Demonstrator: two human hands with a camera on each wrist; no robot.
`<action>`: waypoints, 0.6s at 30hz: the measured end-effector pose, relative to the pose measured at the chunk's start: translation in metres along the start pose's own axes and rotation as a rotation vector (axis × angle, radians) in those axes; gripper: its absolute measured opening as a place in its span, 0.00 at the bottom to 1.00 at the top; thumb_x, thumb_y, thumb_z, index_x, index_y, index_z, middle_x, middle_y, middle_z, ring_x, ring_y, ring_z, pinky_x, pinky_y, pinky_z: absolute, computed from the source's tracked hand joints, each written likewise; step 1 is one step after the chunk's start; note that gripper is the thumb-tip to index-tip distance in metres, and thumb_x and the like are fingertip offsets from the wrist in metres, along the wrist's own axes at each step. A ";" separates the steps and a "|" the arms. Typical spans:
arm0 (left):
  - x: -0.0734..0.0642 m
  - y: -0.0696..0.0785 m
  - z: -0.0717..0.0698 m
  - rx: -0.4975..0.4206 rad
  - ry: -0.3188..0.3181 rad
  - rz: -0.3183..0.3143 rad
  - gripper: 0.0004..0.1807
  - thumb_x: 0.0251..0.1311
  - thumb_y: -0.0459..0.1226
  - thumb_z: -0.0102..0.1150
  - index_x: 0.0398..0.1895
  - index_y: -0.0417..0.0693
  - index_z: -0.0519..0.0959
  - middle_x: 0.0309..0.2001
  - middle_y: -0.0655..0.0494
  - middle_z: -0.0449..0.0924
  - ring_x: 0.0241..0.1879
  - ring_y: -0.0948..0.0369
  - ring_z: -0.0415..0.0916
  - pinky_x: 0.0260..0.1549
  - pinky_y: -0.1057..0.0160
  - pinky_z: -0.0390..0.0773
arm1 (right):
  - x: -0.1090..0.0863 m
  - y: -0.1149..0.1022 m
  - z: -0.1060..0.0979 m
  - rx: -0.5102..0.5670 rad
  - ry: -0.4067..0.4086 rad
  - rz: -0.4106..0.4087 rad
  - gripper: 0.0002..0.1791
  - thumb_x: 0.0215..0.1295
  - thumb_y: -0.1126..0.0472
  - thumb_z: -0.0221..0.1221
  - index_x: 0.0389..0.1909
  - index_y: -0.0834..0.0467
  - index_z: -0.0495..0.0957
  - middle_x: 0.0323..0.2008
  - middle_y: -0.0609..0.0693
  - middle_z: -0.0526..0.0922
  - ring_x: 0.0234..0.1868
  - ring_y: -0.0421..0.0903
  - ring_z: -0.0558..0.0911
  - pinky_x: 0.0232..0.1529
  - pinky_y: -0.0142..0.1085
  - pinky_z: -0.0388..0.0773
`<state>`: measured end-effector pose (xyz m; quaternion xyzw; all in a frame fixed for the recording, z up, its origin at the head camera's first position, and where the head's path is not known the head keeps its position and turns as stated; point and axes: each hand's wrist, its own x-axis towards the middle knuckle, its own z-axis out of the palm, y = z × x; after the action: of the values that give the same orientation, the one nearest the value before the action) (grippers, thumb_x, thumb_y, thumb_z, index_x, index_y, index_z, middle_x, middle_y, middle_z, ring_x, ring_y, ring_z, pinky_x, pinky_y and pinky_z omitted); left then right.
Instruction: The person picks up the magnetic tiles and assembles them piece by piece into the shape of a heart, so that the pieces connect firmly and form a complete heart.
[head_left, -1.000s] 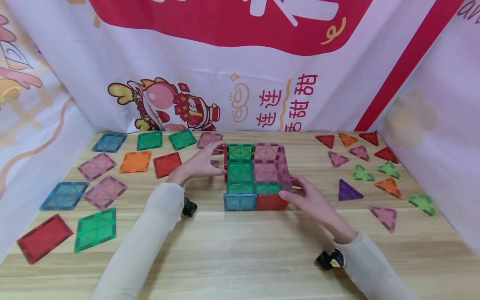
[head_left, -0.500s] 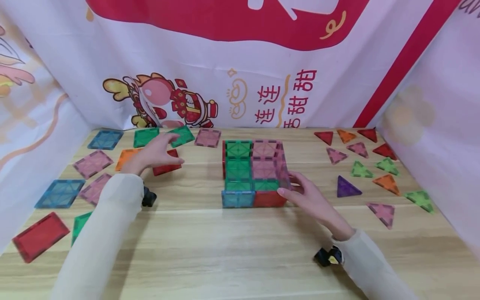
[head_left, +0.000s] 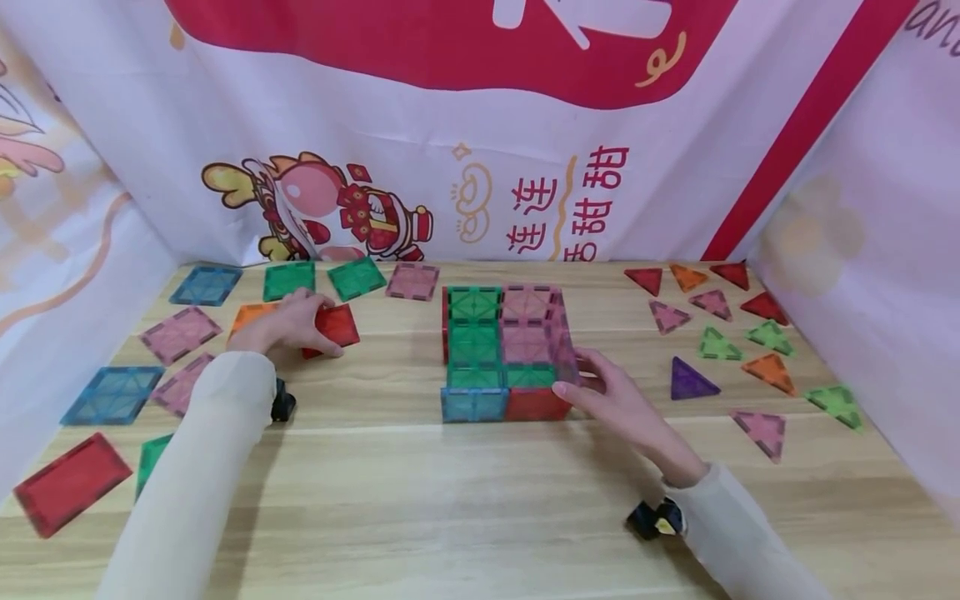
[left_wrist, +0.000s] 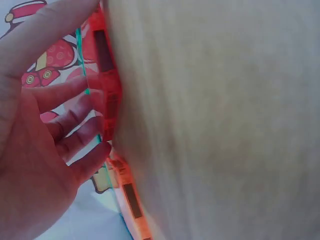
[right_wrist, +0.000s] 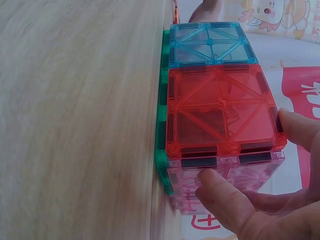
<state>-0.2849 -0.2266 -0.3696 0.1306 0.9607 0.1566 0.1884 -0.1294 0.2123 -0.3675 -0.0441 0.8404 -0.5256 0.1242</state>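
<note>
My left hand (head_left: 294, 323) spread loosely over a red square plastic tile (head_left: 342, 323) towards the far left corner of the desk (head_left: 450, 517): likely light, stiff, slick, best pinched by opposite edges. Mid-desk, my right hand (head_left: 611, 400) grasped a multicoloured plastic box's (head_left: 534, 406) near right corner.

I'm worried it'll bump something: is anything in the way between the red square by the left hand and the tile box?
Nothing that I can see. The left hand is right at the red square, and only bare table shows between that square and the tile box.
</note>
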 end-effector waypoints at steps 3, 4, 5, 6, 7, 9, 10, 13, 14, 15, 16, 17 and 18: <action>0.000 -0.001 0.001 0.017 0.008 0.001 0.47 0.46 0.53 0.71 0.62 0.34 0.62 0.56 0.34 0.60 0.55 0.40 0.57 0.47 0.39 0.72 | 0.000 -0.001 0.001 -0.003 0.000 0.002 0.36 0.66 0.50 0.58 0.70 0.59 0.57 0.68 0.62 0.62 0.64 0.61 0.69 0.60 0.50 0.71; 0.000 0.000 0.002 0.027 0.010 -0.001 0.47 0.45 0.54 0.71 0.61 0.34 0.63 0.55 0.35 0.62 0.54 0.41 0.59 0.47 0.40 0.73 | 0.000 -0.001 0.001 -0.007 0.001 0.007 0.36 0.66 0.50 0.58 0.70 0.59 0.57 0.68 0.62 0.62 0.64 0.61 0.69 0.60 0.50 0.71; 0.000 0.002 0.003 0.042 0.013 -0.004 0.46 0.45 0.55 0.70 0.60 0.34 0.64 0.54 0.36 0.64 0.53 0.42 0.60 0.46 0.42 0.74 | -0.001 -0.001 0.001 -0.013 0.002 0.014 0.36 0.66 0.50 0.58 0.70 0.58 0.57 0.68 0.62 0.62 0.64 0.61 0.69 0.60 0.50 0.71; 0.000 0.004 0.004 0.059 0.017 -0.004 0.45 0.44 0.55 0.70 0.58 0.34 0.65 0.53 0.36 0.65 0.52 0.43 0.62 0.45 0.43 0.75 | -0.001 -0.001 0.000 -0.015 0.001 0.022 0.36 0.66 0.50 0.58 0.70 0.58 0.56 0.68 0.62 0.62 0.64 0.61 0.69 0.60 0.50 0.71; 0.000 0.006 0.004 0.076 0.021 -0.002 0.45 0.44 0.55 0.70 0.57 0.34 0.66 0.51 0.37 0.66 0.51 0.44 0.63 0.44 0.45 0.76 | -0.001 -0.001 0.000 -0.018 0.000 0.028 0.36 0.66 0.49 0.58 0.70 0.58 0.56 0.68 0.62 0.62 0.64 0.61 0.69 0.60 0.50 0.71; -0.002 0.011 0.006 0.117 0.033 0.004 0.43 0.42 0.55 0.70 0.54 0.34 0.67 0.48 0.39 0.69 0.48 0.47 0.66 0.41 0.48 0.78 | -0.002 -0.002 0.000 -0.020 -0.002 0.038 0.36 0.66 0.50 0.57 0.70 0.58 0.56 0.68 0.62 0.62 0.65 0.61 0.68 0.60 0.50 0.71; -0.003 0.014 0.007 0.133 0.037 0.006 0.43 0.42 0.55 0.70 0.53 0.34 0.67 0.48 0.40 0.69 0.47 0.48 0.66 0.40 0.49 0.78 | -0.001 -0.002 -0.001 -0.020 -0.004 0.041 0.37 0.67 0.49 0.57 0.71 0.58 0.55 0.68 0.62 0.61 0.65 0.61 0.68 0.60 0.51 0.71; -0.006 0.021 0.009 0.154 0.062 0.029 0.42 0.42 0.54 0.69 0.53 0.33 0.67 0.46 0.40 0.71 0.45 0.49 0.67 0.40 0.51 0.78 | -0.001 -0.003 -0.001 -0.015 -0.009 0.039 0.37 0.66 0.49 0.57 0.71 0.58 0.55 0.69 0.62 0.61 0.65 0.61 0.68 0.60 0.51 0.71; -0.007 0.024 0.011 0.153 0.072 0.035 0.42 0.42 0.54 0.68 0.53 0.32 0.67 0.47 0.40 0.71 0.45 0.49 0.68 0.41 0.51 0.78 | -0.001 -0.003 -0.001 -0.014 -0.008 0.038 0.38 0.66 0.49 0.57 0.71 0.58 0.55 0.69 0.62 0.61 0.65 0.61 0.68 0.60 0.51 0.71; -0.008 0.026 0.012 0.140 0.079 0.038 0.43 0.43 0.54 0.68 0.54 0.32 0.66 0.47 0.40 0.70 0.46 0.49 0.68 0.41 0.51 0.78 | -0.001 -0.003 -0.001 -0.015 -0.007 0.036 0.38 0.66 0.48 0.57 0.71 0.58 0.55 0.69 0.62 0.61 0.65 0.61 0.68 0.60 0.51 0.71; -0.009 0.028 0.013 0.121 0.084 0.043 0.44 0.43 0.54 0.68 0.56 0.32 0.65 0.49 0.40 0.70 0.47 0.48 0.68 0.42 0.51 0.78 | -0.001 -0.003 -0.001 -0.015 -0.007 0.034 0.38 0.66 0.48 0.58 0.71 0.58 0.55 0.69 0.62 0.61 0.65 0.61 0.68 0.60 0.51 0.71; -0.010 0.030 0.013 0.097 0.088 0.048 0.45 0.43 0.54 0.68 0.57 0.32 0.63 0.50 0.39 0.70 0.49 0.48 0.67 0.43 0.50 0.78 | -0.001 -0.003 0.000 -0.016 -0.005 0.030 0.39 0.65 0.47 0.58 0.71 0.59 0.55 0.68 0.62 0.61 0.65 0.61 0.68 0.60 0.51 0.71; -0.011 0.033 0.014 0.070 0.094 0.059 0.47 0.43 0.54 0.68 0.59 0.32 0.62 0.52 0.39 0.69 0.50 0.47 0.67 0.44 0.49 0.78 | -0.001 -0.002 0.000 -0.015 -0.005 0.028 0.39 0.65 0.47 0.58 0.71 0.59 0.55 0.68 0.63 0.61 0.65 0.61 0.68 0.60 0.50 0.72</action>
<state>-0.2627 -0.1965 -0.3672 0.1577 0.9692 0.1341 0.1337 -0.1285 0.2116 -0.3650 -0.0348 0.8446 -0.5174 0.1333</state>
